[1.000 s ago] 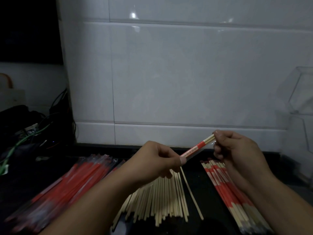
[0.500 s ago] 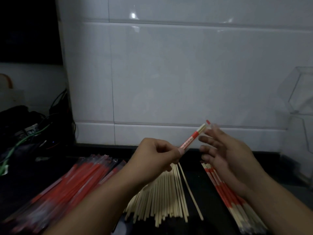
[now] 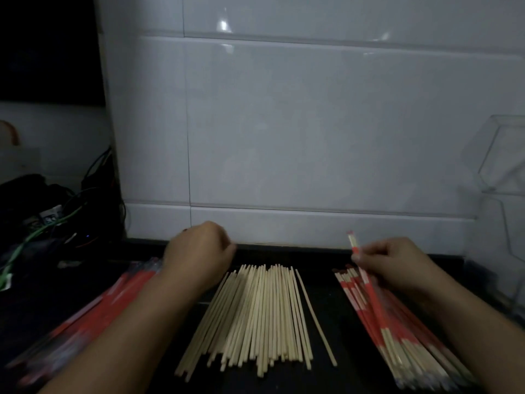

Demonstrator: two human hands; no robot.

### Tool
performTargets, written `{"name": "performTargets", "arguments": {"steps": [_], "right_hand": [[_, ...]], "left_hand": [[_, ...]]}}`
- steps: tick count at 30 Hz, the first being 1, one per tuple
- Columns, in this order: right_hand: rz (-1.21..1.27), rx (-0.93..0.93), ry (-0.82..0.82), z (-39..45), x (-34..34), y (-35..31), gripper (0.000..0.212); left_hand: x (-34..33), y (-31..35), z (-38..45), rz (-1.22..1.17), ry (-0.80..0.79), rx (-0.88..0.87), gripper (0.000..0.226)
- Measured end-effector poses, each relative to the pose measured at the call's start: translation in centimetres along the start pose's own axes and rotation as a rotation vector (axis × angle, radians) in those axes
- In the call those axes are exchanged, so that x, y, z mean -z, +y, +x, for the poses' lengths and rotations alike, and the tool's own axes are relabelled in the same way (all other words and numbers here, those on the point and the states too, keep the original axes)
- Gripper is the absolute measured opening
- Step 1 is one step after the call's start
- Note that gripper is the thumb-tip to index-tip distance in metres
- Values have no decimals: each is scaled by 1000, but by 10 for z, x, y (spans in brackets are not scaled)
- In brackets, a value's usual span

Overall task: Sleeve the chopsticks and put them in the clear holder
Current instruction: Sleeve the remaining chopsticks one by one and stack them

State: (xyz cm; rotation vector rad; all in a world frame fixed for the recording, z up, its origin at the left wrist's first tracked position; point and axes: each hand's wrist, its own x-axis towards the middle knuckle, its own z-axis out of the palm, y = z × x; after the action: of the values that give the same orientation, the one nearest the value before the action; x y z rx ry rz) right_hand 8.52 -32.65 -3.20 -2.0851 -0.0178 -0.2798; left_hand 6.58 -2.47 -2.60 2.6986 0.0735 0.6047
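Note:
My right hand [image 3: 397,265] pinches a sleeved pair of chopsticks [image 3: 372,300] near its far end. The pair slants down onto the pile of sleeved chopsticks [image 3: 417,345] at the right of the dark counter. Over the far end of the bare wooden chopsticks [image 3: 255,317] hovers my left hand [image 3: 199,257], beside the stack of red sleeves [image 3: 85,308]. Its fingers are loosely bent and nothing shows in it. The clear holder [image 3: 500,166] stands at the far right against the wall.
One stray chopstick [image 3: 315,317] lies apart between the bare bundle and the sleeved pile. A white tiled wall [image 3: 298,123] closes the back of the counter. Tangled cables and dark gear [image 3: 42,220] sit at the far left.
My left hand has let go of the sleeved pair and moved left and down toward the sleeves. My right hand took the pair and lowered it onto the sleeved pile.

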Motion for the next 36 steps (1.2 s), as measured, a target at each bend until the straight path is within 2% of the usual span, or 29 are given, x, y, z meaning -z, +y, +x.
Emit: {"name": "performTargets", "arguments": {"steps": [2, 4, 7, 9, 12, 15, 18, 20, 22, 24, 27, 32, 36], "right_hand": [[-208, -51, -75, 6, -3, 12, 14], [-409, -50, -94, 9, -9, 19, 14], [-548, 0, 6, 9, -15, 21, 21], [-569, 44, 43, 9, -16, 20, 20], [-480, 150, 133, 9, -14, 17, 10], [-393, 265, 213, 2, -16, 5, 15], [-389, 313, 138, -11, -25, -7, 15], [-451, 289, 8, -20, -31, -12, 5], [-588, 273, -143, -30, -38, -16, 26], [-723, 281, -311, -38, -45, -19, 48], [-790, 273, -496, -45, -50, -23, 58], [-870, 226, -542, -51, -55, -30, 65], [-814, 231, -496, -54, -56, -34, 48]], "left_hand": [[-4, -16, 5, 251, -61, 75, 25], [-8, -26, 6, 380, -158, 131, 23], [-13, -35, 10, 439, -293, 191, 36], [-15, -39, 12, 429, -339, 201, 32], [-19, -42, 15, 415, -308, 188, 26], [-19, -40, 13, 434, -211, 159, 14], [-14, -35, 11, 414, -70, 118, 31], [-7, -26, 11, 323, 25, 72, 33], [3, -9, 6, 180, 121, -17, 16], [14, 13, -4, 18, 193, -154, 14], [18, 39, -24, -198, 205, -366, 17], [-1, 51, -29, -637, 54, -336, 8], [-3, 52, -27, -873, -27, -273, 8]]}}
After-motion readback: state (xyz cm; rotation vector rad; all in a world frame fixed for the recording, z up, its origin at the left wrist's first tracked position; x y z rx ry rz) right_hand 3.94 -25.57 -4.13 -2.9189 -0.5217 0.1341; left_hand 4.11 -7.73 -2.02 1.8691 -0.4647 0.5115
